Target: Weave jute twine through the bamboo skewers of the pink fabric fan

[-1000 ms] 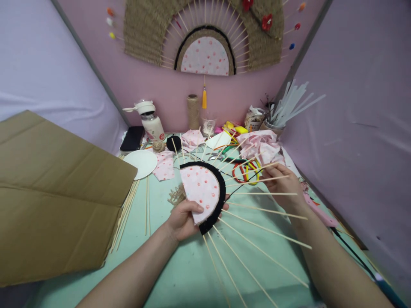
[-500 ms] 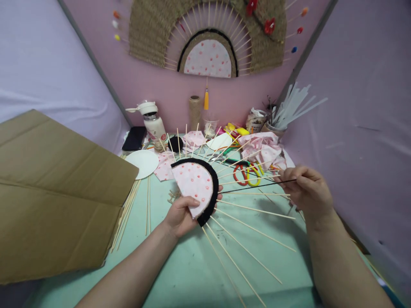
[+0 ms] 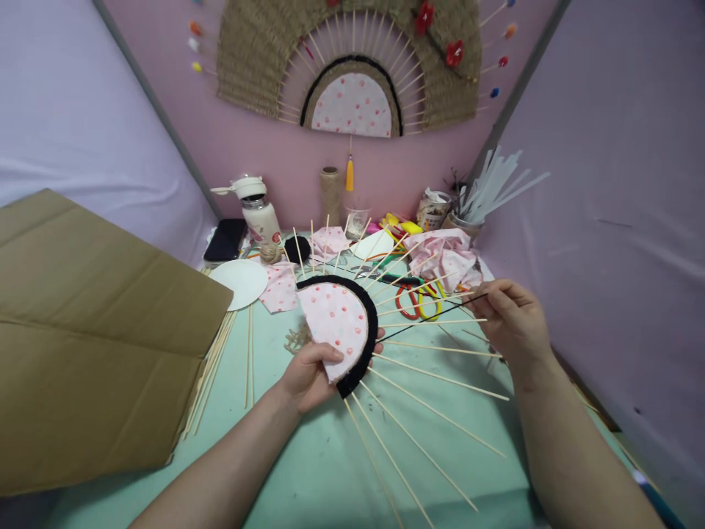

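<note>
My left hand [image 3: 313, 376] grips a half-round fan base [image 3: 337, 323] covered in pink dotted fabric, thumb on its face and fingers behind. A thick black band [image 3: 370, 308] borders its curved edge. Thin wooden sticks [image 3: 435, 351] fan outward from that edge. My right hand [image 3: 515, 316] pinches a black cord [image 3: 432, 316], which runs taut from the band, passing among the sticks. Another stretch of the cord leads back toward a black yarn ball [image 3: 297, 249] behind the fan base.
A large cardboard sheet [image 3: 104, 345] stands at left beside loose sticks [image 3: 212, 371] and a white oval card [image 3: 240, 284]. Scissors [image 3: 418, 297], crumpled pink fabric [image 3: 443, 257], a bottle [image 3: 260, 217] and a twine roll [image 3: 331, 195] lie or stand behind. A finished fan [image 3: 352, 103] hangs on the wall.
My right hand has shifted slightly left and up with the black cord, which now slants upward more steeply. The fan base has turned slightly in my left hand's hold.
</note>
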A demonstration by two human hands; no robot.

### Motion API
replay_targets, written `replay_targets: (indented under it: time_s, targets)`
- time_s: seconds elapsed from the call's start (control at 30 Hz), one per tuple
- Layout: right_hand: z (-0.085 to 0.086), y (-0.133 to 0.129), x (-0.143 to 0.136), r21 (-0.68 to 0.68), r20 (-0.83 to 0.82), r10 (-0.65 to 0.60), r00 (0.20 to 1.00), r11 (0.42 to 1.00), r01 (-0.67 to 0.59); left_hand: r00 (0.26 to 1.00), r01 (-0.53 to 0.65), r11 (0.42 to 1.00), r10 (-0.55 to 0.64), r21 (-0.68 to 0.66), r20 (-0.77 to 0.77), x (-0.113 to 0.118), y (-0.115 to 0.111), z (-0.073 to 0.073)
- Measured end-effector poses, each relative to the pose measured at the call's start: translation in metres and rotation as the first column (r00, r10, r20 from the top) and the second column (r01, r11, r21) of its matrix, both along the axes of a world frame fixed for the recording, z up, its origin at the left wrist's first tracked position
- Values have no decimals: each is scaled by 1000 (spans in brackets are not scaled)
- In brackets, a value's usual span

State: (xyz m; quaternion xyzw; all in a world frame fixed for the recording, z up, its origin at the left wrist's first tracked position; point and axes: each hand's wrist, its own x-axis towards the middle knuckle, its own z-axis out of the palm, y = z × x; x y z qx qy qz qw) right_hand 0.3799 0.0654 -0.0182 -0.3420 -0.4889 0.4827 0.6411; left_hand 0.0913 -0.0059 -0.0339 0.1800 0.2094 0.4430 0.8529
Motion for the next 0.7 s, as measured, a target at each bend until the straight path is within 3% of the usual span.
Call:
replay_targets:
  time_s: [0.2, 0.47, 0.7]
  targets:
    - [0, -2, -1, 122, 71, -84, 994, 990, 75, 1000, 13, 1000, -13, -6, 2, 0, 1, -3]
    - [-11, 6, 0, -115, 152, -106, 983, 985, 125, 998, 64, 997, -65, 32, 15, 0, 0, -2]
    - [-29, 12, -11, -151, 337, -68, 939, 981, 125, 983, 183, 983, -184, 19, 27, -1, -4, -6]
